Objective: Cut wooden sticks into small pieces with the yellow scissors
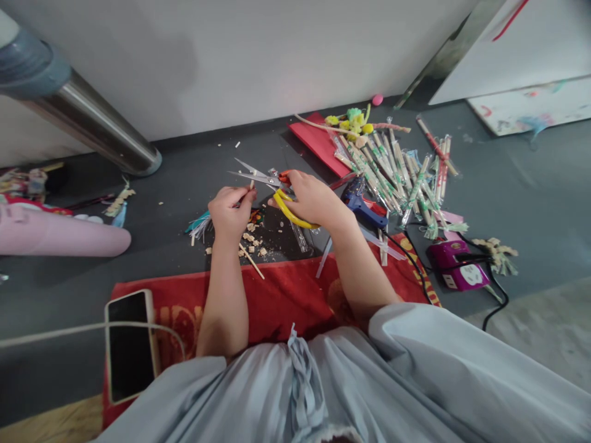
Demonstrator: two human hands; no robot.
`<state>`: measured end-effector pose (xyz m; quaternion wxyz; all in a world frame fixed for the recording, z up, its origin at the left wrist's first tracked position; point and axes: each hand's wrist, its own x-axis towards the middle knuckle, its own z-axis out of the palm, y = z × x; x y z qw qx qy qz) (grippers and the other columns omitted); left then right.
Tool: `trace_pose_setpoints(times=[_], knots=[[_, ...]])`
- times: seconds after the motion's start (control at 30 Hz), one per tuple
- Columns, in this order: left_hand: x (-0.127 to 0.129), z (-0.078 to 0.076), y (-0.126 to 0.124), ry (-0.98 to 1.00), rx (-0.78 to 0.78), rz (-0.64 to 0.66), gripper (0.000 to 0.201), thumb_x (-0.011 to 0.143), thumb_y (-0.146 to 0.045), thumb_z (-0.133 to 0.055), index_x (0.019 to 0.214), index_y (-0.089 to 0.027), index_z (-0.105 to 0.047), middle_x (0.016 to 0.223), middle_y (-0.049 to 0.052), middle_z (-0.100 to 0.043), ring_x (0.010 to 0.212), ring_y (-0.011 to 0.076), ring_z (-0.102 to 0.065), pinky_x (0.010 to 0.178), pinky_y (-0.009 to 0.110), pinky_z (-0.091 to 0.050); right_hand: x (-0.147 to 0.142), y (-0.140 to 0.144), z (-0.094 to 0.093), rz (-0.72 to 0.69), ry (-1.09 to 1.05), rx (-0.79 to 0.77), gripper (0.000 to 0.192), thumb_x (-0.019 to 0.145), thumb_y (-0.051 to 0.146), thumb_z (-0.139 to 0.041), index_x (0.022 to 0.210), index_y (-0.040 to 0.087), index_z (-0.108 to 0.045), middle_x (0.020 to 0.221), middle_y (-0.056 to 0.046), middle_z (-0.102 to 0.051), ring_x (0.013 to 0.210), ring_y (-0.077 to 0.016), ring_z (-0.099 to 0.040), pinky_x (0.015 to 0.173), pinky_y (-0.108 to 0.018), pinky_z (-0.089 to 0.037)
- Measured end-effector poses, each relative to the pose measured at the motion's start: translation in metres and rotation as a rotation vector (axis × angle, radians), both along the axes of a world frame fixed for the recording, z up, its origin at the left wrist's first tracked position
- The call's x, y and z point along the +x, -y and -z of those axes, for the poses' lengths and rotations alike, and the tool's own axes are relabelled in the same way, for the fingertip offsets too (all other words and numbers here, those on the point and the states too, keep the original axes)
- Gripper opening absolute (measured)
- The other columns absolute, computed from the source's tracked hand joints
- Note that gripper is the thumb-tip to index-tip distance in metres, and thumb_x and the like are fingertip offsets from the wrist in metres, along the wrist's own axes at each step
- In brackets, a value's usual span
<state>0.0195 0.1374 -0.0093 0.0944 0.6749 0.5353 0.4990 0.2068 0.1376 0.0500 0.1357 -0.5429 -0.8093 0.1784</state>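
Observation:
My left hand [229,212] is closed in a pinch on a thin wooden stick [252,184], whose tip pokes up between thumb and fingers. My right hand [308,200] grips the scissors [295,216] by their yellow handle; the blades are parted and point left, close beside the stick tip. Small wooden bits [253,240] are scattered on the table below my hands, with another thin stick [252,261] lying among them. Teal and white tassel strands [199,225] lie just left of my left hand.
A blue glue gun [362,203] lies right of my right hand, near a heap of wrapped chopsticks [392,166]. A purple power strip [457,264] with black cables sits farther right. A phone [132,347] rests on the red cloth [272,301]; a pink bottle [60,231] lies left.

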Motion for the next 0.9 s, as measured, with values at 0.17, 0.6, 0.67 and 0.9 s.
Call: trace_pose_setpoints(times=[0.17, 0.6, 0.67, 0.9], knots=[[-0.0018, 0.0029, -0.0021, 0.012, 0.070, -0.024, 0.016, 0.082, -0.030, -0.059, 0.076, -0.020, -0.069, 0.066, 0.000, -0.068, 0.064, 0.0106, -0.060, 0.065, 0.025, -0.047, -0.0025, 0.0019, -0.0048, 0.046, 0.075, 0.023, 0.053, 0.087, 0.059, -0.042, 0.108, 0.012, -0.053, 0.105, -0.014, -0.065, 0.096, -0.0272, -0.061, 0.079, -0.034, -0.043], [-0.0037, 0.0011, -0.0023, -0.074, 0.123, -0.012, 0.013, 0.081, -0.027, -0.061, 0.076, -0.021, -0.071, 0.068, 0.001, -0.069, 0.064, 0.0116, -0.058, 0.065, 0.027, -0.045, 0.0030, 0.0030, -0.0052, 0.029, 0.106, 0.004, 0.061, 0.085, 0.065, -0.040, 0.109, 0.011, -0.054, 0.106, -0.015, -0.065, 0.097, -0.0269, -0.061, 0.080, -0.033, -0.042], [-0.0040, 0.0015, -0.0024, -0.075, 0.120, -0.014, 0.013, 0.081, -0.028, -0.061, 0.076, -0.022, -0.071, 0.069, 0.001, -0.069, 0.065, 0.0117, -0.058, 0.066, 0.027, -0.046, 0.0021, 0.0033, -0.0053, 0.028, 0.112, -0.001, 0.062, 0.085, 0.065, -0.039, 0.109, 0.011, -0.053, 0.105, -0.015, -0.065, 0.097, -0.0267, -0.061, 0.080, -0.033, -0.042], [-0.0026, 0.0016, -0.0025, -0.071, 0.130, -0.017, 0.011, 0.079, -0.027, -0.062, 0.075, -0.022, -0.071, 0.066, 0.000, -0.069, 0.062, 0.0114, -0.058, 0.064, 0.027, -0.046, 0.0000, 0.0038, -0.0062, 0.010, 0.144, -0.041, 0.064, 0.085, 0.069, -0.034, 0.105, 0.011, -0.052, 0.104, -0.016, -0.065, 0.096, -0.0268, -0.061, 0.079, -0.033, -0.041]])
